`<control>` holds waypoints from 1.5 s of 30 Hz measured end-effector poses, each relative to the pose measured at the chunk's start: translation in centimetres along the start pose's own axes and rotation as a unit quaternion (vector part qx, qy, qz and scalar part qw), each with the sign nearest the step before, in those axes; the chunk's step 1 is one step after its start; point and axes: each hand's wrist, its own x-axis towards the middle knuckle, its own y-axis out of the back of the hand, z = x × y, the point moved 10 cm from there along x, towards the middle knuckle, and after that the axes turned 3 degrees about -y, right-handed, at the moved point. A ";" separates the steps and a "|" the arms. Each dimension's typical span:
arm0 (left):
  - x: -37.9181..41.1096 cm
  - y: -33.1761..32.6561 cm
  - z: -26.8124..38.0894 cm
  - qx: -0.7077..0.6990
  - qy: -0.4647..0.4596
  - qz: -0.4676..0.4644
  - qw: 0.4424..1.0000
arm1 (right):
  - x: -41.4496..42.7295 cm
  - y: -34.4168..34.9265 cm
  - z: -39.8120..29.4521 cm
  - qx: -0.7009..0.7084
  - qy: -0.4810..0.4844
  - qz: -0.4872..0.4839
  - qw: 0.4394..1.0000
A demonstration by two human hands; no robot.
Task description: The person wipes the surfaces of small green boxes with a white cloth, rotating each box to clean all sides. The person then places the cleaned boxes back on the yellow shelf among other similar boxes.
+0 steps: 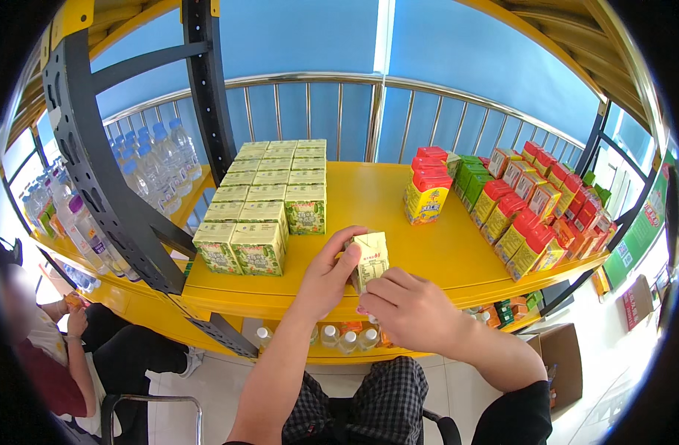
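My left hand (331, 272) holds a small pale drink carton (373, 258) above the front edge of the yellow shelf (362, 200). The carton is tilted, and printed text shows on its side. Curled fingers of my right hand (409, 308) press against the carton's lower end. Beneath them pokes out a small pink-and-white thing (366, 312), mostly hidden; whether it belongs to the carton I cannot tell. To the left stands a block of pale green drink cartons (256, 208) in rows. A short row of yellow-and-red drink cartons (427, 197) stands right of centre.
More red, yellow and green cartons (517, 222) fill the shelf's right end. A dark metal upright (111, 167) rises at left, with water bottles (156, 161) beyond it. Bottles (348, 340) stand on the lower shelf. A seated person (67, 356) is at left; a cardboard box (564, 364) sits at right.
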 end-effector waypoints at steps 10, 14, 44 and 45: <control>-0.1 -0.4 -0.1 -0.019 0.017 0.001 1.000 | 3.0 4.1 4.2 -0.041 -0.047 0.149 0.987; -0.1 0.0 -0.3 0.011 0.011 -0.014 1.000 | 2.2 2.8 3.5 -0.008 -0.045 0.102 0.994; -0.1 0.0 -0.4 -0.052 0.021 -0.040 0.998 | 2.2 1.4 1.5 0.013 -0.033 0.090 0.995; -0.3 -0.4 0.0 -0.057 0.023 -0.041 0.997 | 1.7 1.1 1.1 0.017 -0.032 0.075 0.996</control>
